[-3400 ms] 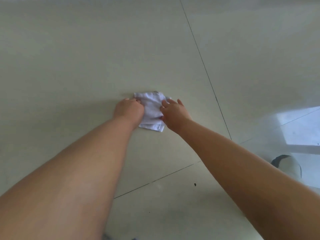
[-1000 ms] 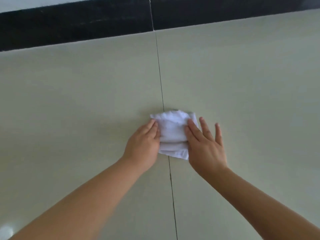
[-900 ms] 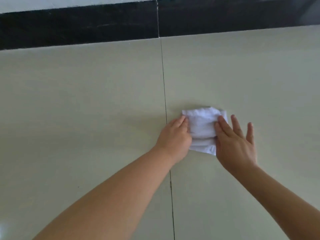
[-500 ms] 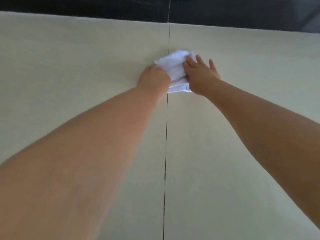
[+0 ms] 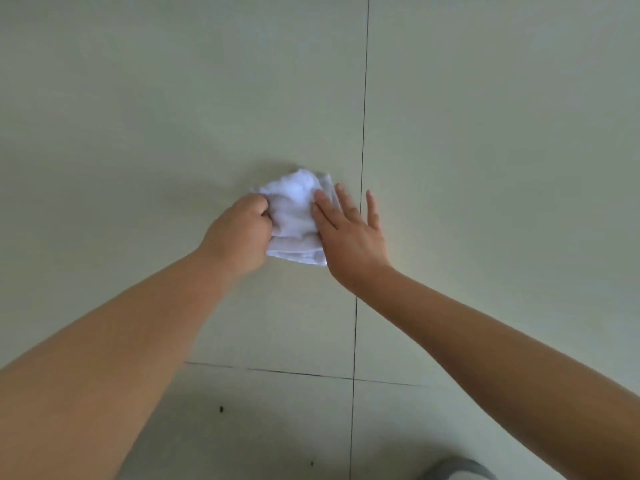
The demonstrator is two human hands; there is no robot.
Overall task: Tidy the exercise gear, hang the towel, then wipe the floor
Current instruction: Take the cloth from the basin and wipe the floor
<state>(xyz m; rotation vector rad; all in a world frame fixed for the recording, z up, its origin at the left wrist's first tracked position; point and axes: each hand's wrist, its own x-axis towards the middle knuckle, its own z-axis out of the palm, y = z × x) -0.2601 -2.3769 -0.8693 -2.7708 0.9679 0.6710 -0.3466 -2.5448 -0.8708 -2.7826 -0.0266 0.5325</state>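
Observation:
A folded white cloth (image 5: 294,216) lies on the pale tiled floor (image 5: 138,116), just left of a long dark grout line. My left hand (image 5: 239,233) grips the cloth's left side with curled fingers. My right hand (image 5: 346,233) lies flat with straight, spread fingers on the cloth's right edge, its outer fingers resting on the floor. Both forearms reach in from the bottom corners.
A grout line (image 5: 360,202) runs top to bottom right of the cloth, and a cross line (image 5: 298,374) meets it nearer to me. Small dark specks (image 5: 221,408) dot the near tile. A grey rounded object (image 5: 457,471) shows at the bottom right edge.
The cloth and both hands have come back toward me and to the left of the grout line. The black skirting strip has left the view. My left fingers now bunch the cloth.

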